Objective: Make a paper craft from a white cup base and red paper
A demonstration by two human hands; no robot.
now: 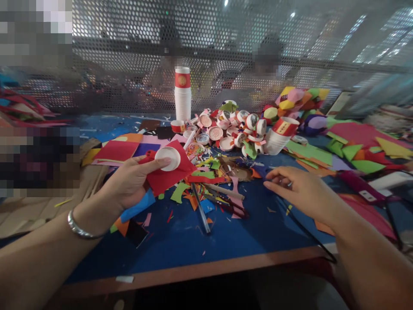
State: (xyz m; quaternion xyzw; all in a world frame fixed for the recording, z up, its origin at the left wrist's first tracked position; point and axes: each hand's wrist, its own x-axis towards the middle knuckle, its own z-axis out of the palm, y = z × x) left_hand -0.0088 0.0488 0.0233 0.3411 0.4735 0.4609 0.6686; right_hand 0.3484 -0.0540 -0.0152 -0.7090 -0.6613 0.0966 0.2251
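Note:
My left hand (130, 181) is closed on a sheet of red paper (161, 181) and a white round disc (169, 159), which looks like a cut paper-cup base. The thumb presses the disc against the paper. Over the blue table, my right hand (292, 185) has loosely curved fingers with a gap to the thumb. Dark blue shapes by its fingertips are too unclear to name. A black cable (306, 228) runs below that hand toward the right. Between the hands lie scissors (232, 206), a clear-barrelled pen-like stick (200, 211) and many coloured paper scraps (179, 192).
A tall stack of paper cups (183, 99) stands at the back; another cup stack (279, 140) leans farther right. Cut cup pieces (215, 133) are heaped between them. Coloured sheets (118, 150) lie left, beside cardboard (87, 189). A purple power strip (366, 189) sits right. Perforated metal (209, 47) rises behind.

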